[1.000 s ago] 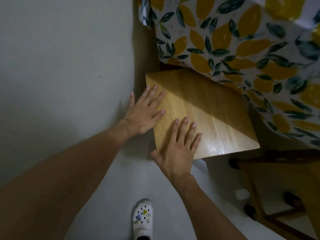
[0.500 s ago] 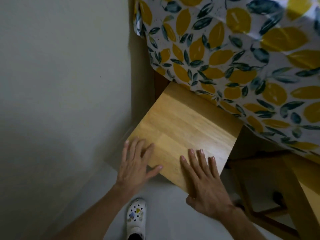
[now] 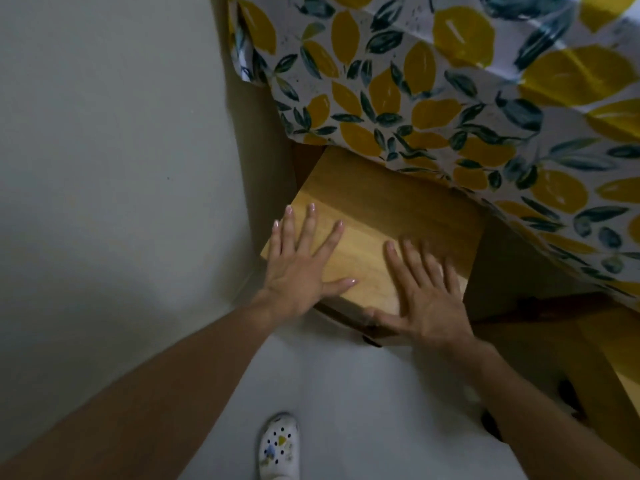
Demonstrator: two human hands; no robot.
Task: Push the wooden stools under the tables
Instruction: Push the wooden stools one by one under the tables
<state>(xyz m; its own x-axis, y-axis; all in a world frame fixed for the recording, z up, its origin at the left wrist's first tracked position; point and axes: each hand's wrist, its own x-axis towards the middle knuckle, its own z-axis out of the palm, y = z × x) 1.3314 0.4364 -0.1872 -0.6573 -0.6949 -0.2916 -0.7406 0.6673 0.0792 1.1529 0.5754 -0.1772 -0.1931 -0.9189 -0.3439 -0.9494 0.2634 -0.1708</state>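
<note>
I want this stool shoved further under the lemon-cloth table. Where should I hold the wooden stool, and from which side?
Probably the near edge of the wooden stool, approached from the open floor side. Its seat is flat with no handle, the wall is close on the left and the tablecloth covers the far end. The left hand and right hand lie flat there.

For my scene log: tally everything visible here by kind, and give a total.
Square light wooden stools: 2
Lemon-print tablecloth: 1
Bare hands flat on the stool: 2, left hand, right hand
White clog shoe: 1
Total: 6
</note>
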